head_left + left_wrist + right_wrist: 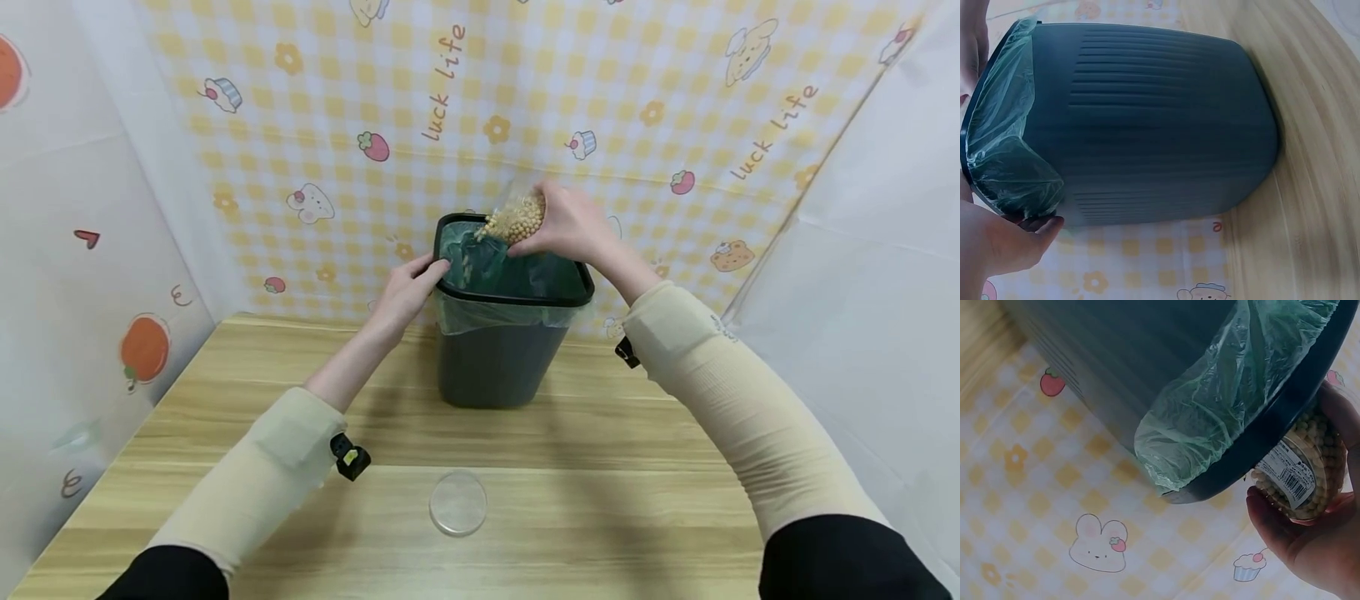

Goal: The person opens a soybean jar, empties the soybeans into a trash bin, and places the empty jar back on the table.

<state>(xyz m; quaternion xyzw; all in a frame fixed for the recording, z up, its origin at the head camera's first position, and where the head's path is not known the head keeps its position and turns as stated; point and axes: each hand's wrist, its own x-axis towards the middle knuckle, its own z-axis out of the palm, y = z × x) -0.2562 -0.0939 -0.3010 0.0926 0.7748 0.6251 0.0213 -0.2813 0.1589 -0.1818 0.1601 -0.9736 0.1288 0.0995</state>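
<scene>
Bin (491, 367): stands upright on the desk (622, 467), against the patterned cloth (525, 100); the left wrist view alone shows clearly the ribs (1135, 65) on its side.
Liner (502, 315): green, inside the bin and folded over its rim; the head view looks down into it, while both wrist views show the crumpled fold outside.
Left hand (403, 296): grips the bin's rim at its left side, thumb over the top in the head view.
Right hand (573, 223): grips the jar (514, 197) above the bin's right rear part, fingers and thumb around it.
Jar: clear, tilted with its mouth towards the bin's inside; only the right wrist view shows its barcode label (1290, 476).
Beans (522, 220): pale yellow, in the jar; the head view shows some spilling from its mouth into the bin.
Disc (458, 503): clear, round, on the desk in front of the bin, seen only in the head view.
</scene>
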